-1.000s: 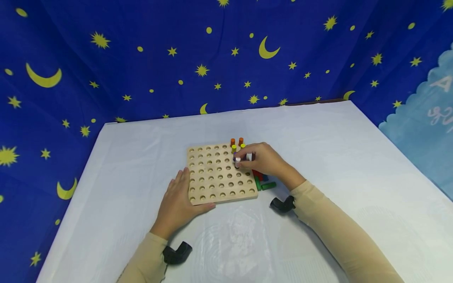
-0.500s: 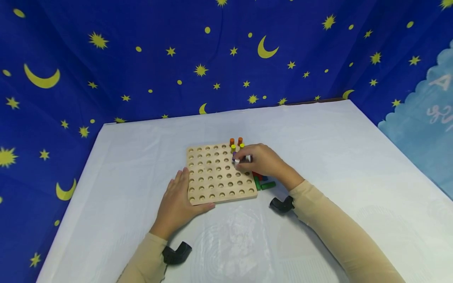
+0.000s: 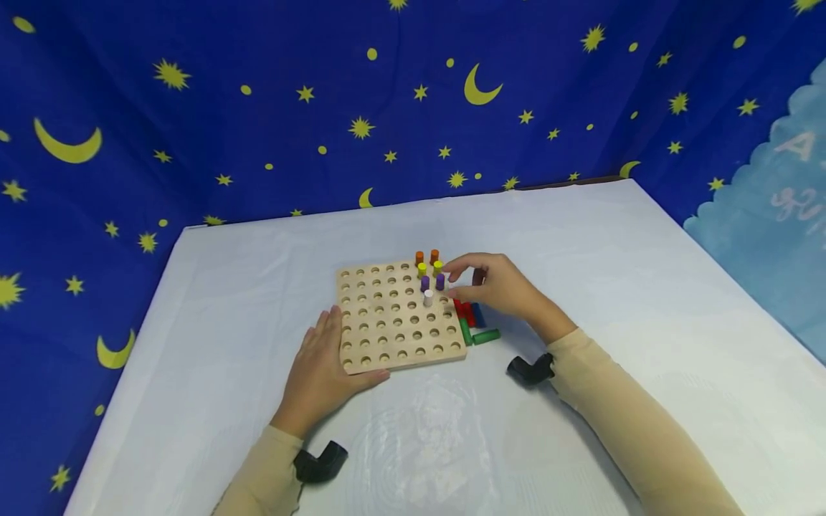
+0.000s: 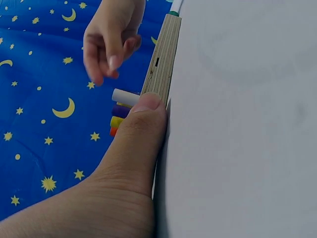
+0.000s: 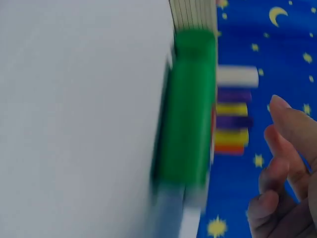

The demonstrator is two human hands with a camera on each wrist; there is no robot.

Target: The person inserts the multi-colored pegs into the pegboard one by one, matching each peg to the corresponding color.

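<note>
Head view: I see the white peg [image 3: 429,298] upright in the pegboard [image 3: 374,350], just nearer than the purple pegs [image 3: 440,282]. Right hand [image 3: 493,283] near it, thumb and forefinger apart, empty; left hand [image 3: 319,373] spread against the near-left corner. I judge this peg placed; next calls for pinching another, perhaps a loose green peg [image 3: 486,337]

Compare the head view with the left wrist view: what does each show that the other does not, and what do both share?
Only the head view: red pegs, a blue peg, the holes in the top of the board, and both sleeves.
Only the left wrist view: a dark slit in the board's layered edge.
Both: the board, the left hand against it, the right hand holding nothing, and white, purple, yellow and orange pegs.
</note>
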